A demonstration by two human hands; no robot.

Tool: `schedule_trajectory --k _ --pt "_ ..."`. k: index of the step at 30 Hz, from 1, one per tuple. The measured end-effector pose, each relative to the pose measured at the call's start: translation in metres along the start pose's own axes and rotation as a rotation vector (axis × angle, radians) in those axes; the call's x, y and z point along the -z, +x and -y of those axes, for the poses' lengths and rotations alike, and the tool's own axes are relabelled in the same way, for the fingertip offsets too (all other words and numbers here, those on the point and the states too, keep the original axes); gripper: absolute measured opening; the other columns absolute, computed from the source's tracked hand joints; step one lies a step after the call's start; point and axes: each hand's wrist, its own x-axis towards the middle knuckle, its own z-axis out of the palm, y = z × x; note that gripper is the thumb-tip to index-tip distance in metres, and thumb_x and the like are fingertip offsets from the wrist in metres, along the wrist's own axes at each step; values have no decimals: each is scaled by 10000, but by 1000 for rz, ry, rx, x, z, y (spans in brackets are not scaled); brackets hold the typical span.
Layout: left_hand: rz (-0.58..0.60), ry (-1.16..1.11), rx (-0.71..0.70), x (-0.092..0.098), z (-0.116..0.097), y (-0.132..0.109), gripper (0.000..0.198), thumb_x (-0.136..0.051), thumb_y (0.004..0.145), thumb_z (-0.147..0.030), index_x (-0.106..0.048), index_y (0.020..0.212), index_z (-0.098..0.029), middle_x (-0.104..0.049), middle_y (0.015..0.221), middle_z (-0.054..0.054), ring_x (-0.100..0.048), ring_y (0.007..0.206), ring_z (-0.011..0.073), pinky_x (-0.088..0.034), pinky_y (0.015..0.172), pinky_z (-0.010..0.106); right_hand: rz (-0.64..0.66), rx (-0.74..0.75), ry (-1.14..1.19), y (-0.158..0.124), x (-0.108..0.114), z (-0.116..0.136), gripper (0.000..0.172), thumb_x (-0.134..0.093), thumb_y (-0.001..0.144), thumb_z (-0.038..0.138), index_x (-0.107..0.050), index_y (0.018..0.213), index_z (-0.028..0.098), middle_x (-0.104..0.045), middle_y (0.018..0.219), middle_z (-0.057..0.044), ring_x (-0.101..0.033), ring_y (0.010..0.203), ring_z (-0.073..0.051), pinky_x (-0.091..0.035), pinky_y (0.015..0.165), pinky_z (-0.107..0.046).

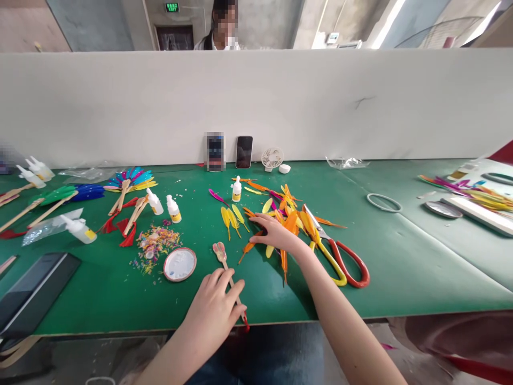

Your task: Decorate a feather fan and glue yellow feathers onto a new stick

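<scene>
The left hand (214, 299) lies over a slim, pale wooden stick (222, 258) with a red tassel (246, 323), lower centre of the frame — whether its grip clasps the wood, I cannot tell. At centre, the right hand (276, 233) has its grip wide among loose orange and yellow feathers (291, 222) — large metal scissors with red and yellow handles (333, 249) lie just right.

The person's left hand (218, 299) is low and near the body, back upward, fingers bent. The right hand (274, 232) reaches farther forward, fingers extended leftward, thumb apart from them. Bare left forearm (178, 350) and right forearm (336, 305) converge inward.
</scene>
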Motion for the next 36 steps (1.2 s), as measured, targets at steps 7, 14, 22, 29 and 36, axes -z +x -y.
schedule_trajectory --k 7,14,22,29,36 --pt "19 -23 1 3 6 -3 288 -529 764 -217 -573 1044 -168 -547 1159 130 -481 1086 270 -443 861 441 -139 -100 118 -4 21 -15 338 -487 670 82 -591 964 212 -608 1065 -45 -557 973 -194 -416 849 -327" --pt "-25 -77 19 -1 14 -3 287 -491 784 -228 -556 1063 -208 -526 1195 101 -452 1138 240 -434 899 408 -321 -168 96 4 15 -11 162 -414 698 128 -550 745 202 -640 779 -39 -587 730 -190 -436 685 -309" --pt "-11 -26 31 4 17 1 271 -513 773 -221 -569 1035 -187 -523 1208 101 -468 1116 253 -431 898 425 -463 -208 464 3 15 -18 253 -414 760 302 -450 993 210 -612 921 -71 -606 779 -172 -461 672 -308" --pt "-82 -30 14 2 13 2 235 -490 770 -159 -546 998 -174 -551 1131 110 -491 1068 257 -444 856 433 -422 -238 -13 11 13 -29 262 -394 782 210 -576 966 166 -618 1015 -122 -551 986 -249 -409 837 -392" --pt "-249 -115 79 2 9 6 165 -357 801 -95 -415 673 -183 -516 653 17 -517 628 150 -449 568 292 -279 -185 -112 10 7 -29 195 -491 732 168 -625 872 185 -637 1000 -84 -570 958 -223 -405 846 -335"
